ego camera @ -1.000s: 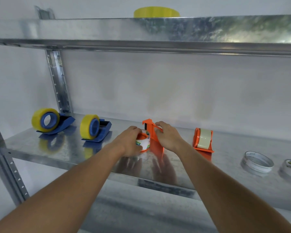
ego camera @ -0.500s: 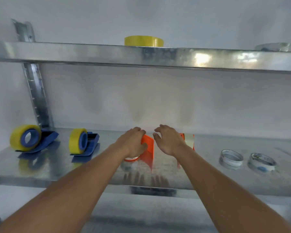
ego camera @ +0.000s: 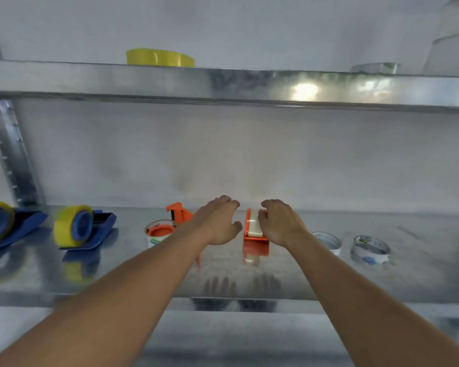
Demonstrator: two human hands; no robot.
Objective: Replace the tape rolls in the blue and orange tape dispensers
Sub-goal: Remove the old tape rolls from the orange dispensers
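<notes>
I have both hands out over the lower metal shelf, either side of the second orange tape dispenser, which stands upright near the middle with a pale roll in it. My left hand hovers just left of it, fingers spread loosely and curved, holding nothing. My right hand sits just right of it, fingers relaxed and arched over the roll's top edge; I cannot tell whether the fingertips touch it, and the frame is blurred there.

The first orange tape dispenser stands just left of my left wrist, with a roll on an orange core at its near end. Farther left are two blue tape dispensers, one carrying a yellow roll, the other partly cut off by the frame edge and also loaded with yellow tape.

To the right of my right arm two clear tape rolls lie flat on the shelf, one near my wrist, the other beyond it.

On the upper shelf lies a yellow tape roll
</notes>
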